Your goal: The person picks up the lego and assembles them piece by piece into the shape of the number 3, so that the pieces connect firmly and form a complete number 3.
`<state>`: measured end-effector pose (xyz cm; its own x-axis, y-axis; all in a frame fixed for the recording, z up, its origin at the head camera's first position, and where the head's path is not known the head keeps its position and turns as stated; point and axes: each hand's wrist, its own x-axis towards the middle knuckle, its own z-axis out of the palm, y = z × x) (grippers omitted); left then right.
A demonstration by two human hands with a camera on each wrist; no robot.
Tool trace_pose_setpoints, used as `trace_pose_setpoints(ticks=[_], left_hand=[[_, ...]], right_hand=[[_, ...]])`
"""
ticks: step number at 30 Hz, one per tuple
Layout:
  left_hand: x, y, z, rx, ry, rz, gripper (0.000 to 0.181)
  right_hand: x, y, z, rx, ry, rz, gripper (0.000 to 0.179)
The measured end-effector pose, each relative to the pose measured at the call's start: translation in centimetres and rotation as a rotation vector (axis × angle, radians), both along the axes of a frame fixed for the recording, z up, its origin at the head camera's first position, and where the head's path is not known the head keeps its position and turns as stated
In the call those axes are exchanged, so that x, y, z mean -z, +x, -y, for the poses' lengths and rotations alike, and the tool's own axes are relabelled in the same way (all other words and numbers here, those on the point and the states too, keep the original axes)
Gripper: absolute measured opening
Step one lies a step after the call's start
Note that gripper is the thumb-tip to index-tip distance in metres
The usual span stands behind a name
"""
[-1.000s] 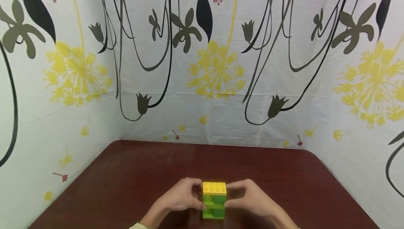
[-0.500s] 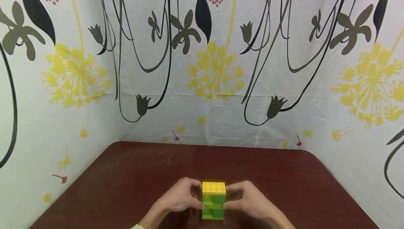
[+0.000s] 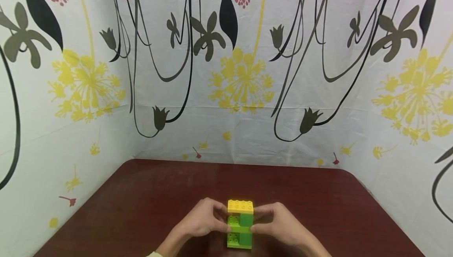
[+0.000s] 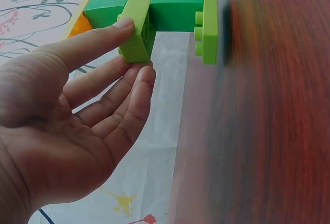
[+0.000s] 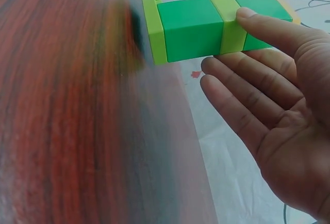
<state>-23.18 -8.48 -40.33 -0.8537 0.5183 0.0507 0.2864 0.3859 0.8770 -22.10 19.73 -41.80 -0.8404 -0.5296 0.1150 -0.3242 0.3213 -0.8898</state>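
Note:
A stack of toy building bricks stands upright between my two hands in the head view. It has a yellow brick [image 3: 240,206] on top, a green brick [image 3: 246,219], a lime middle brick [image 3: 241,229], another green brick [image 3: 245,239] and a lime base piece [image 3: 239,246]. My left hand [image 3: 201,219] pinches the stack from the left; in the left wrist view its thumb lies on the lime middle brick [image 4: 138,41], fingers beneath. From the right, my right hand [image 3: 281,223] grips it, thumb on that same lime brick [image 5: 229,28] in the right wrist view.
Below the stack lies a dark red-brown table [image 3: 170,186], with a small gap under the base in the wrist views. White cloth [image 3: 226,91] with printed flowers hangs around the table's back and sides.
The stack has tipped slightly or risen between the hands: its yellow top sits higher and more of its front shows. Both hands keep their hold almost in place.

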Motion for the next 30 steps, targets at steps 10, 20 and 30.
trace_pose_setpoints(ticks=[10, 20, 30], left_hand=[[0.0, -0.2, -0.2, -0.009, 0.079, 0.022, 0.030], [0.5, -0.5, -0.1, -0.044, 0.138, 0.068, 0.029], [0.7, -0.7, -0.2, -0.106, 0.185, 0.067, 0.031]], right_hand=[[-0.1, 0.0, -0.4, 0.025, -0.026, -0.009, 0.032], [0.1, 0.1, -0.2, 0.099, -0.052, 0.018, 0.040], [-0.2, -0.2, 0.3, 0.204, -0.146, 0.087, 0.048]])
